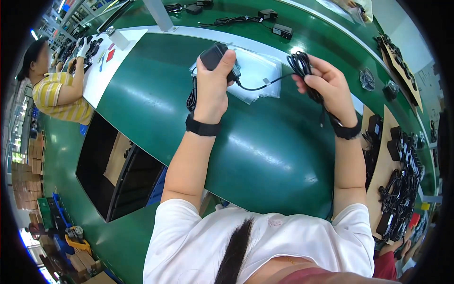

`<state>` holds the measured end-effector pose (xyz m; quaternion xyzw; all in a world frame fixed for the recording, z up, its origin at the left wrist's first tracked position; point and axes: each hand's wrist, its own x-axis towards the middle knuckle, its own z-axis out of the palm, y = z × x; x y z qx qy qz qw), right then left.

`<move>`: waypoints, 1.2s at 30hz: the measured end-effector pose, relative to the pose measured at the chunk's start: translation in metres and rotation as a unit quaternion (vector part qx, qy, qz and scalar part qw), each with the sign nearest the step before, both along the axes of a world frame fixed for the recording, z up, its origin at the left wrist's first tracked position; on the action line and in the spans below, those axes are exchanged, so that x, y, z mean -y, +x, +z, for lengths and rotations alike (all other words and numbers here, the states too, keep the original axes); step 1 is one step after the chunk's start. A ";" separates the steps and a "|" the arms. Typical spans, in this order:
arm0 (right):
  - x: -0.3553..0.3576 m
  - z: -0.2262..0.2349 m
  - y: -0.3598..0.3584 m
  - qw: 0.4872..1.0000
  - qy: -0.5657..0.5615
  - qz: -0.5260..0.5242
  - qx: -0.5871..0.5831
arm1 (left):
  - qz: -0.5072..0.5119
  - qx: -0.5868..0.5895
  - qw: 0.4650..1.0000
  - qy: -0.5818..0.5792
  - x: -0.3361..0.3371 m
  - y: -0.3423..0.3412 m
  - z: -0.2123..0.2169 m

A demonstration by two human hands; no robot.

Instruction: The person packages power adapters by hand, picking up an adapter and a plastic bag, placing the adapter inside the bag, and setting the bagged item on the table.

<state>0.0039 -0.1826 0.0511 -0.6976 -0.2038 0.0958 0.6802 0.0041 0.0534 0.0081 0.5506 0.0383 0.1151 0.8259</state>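
Observation:
A black power adapter (213,55) is gripped in my left hand (213,85), above the green tabletop (255,156). From its lower side a black cable runs across to the right, with a small pale tag on it. My right hand (326,83) is closed round the coiled, bundled part of that cable (301,66); a loose end hangs below the hand. Another looped black cable (191,97) dangles beside my left wrist. Behind and between my hands lies a stack of clear plastic bags (262,78). Each wrist wears a black band.
More adapters (282,31) and cables lie on the green surface beyond. At right, many adapters with cables (399,175) lie on cardboard. A co-worker in a yellow striped shirt (61,97) works at far left. A black crate (116,170) stands left of the table. A metal post (159,14) rises ahead.

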 end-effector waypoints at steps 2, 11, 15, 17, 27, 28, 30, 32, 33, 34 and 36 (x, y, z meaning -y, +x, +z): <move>-0.008 -0.011 0.006 0.997 -0.015 -0.065 0.044 | 0.011 0.037 0.998 0.042 0.015 -0.002 -0.003; -0.045 -0.041 0.002 0.979 0.164 -0.121 0.011 | 0.014 0.097 0.986 0.136 0.044 -0.012 -0.010; -0.051 -0.044 -0.004 0.985 0.079 -0.141 0.053 | 0.014 0.103 0.982 0.155 0.046 -0.013 -0.013; -0.055 -0.044 -0.009 0.988 0.063 -0.139 0.031 | 0.006 0.099 0.982 0.163 0.046 -0.015 -0.014; -0.063 -0.062 -0.021 0.920 -0.153 -0.194 0.304 | 0.053 0.083 0.967 0.235 0.042 -0.014 -0.011; -0.063 -0.061 -0.020 0.894 -0.145 -0.194 0.377 | 0.044 0.104 0.965 0.236 0.042 -0.015 -0.010; -0.062 -0.060 -0.018 0.840 -0.148 -0.185 0.489 | 0.035 0.123 0.968 0.216 0.046 -0.020 -0.006; -0.061 -0.062 -0.019 0.831 -0.146 -0.186 0.504 | 0.004 0.099 0.983 0.154 0.047 -0.024 0.000; -0.061 -0.063 -0.020 0.822 -0.140 -0.185 0.520 | -0.025 0.076 0.992 0.093 0.047 -0.024 0.002; -0.059 -0.064 -0.020 0.827 -0.134 -0.180 0.515 | -0.034 0.079 0.995 0.058 0.047 -0.024 0.001; -0.060 -0.059 -0.025 0.861 -0.130 -0.157 0.465 | -0.031 0.100 0.993 0.049 0.046 -0.020 -0.006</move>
